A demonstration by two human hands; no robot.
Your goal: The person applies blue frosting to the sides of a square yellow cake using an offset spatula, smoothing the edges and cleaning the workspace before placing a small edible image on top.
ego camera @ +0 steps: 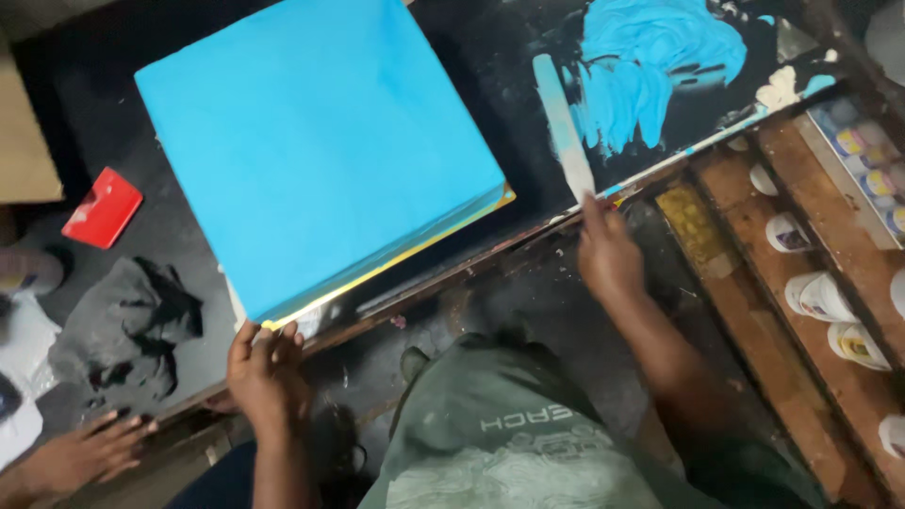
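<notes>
**Spatula blade points up toward the paint, panel sits to its left**

The right hand (608, 250) is closed on the handle of a paint spatula (564, 127), its long axis running away from the body toward the blue paint smear (650, 66). The left hand (267, 368) grips the near corner of the blue-coated panel (311, 141), left of the blade.

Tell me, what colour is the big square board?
Bright blue board, seen in the head view.

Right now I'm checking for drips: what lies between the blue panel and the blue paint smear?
In the head view, the paint-coated spatula, held by the right hand, lies on the black tabletop between the blue panel and the paint smear.
</notes>
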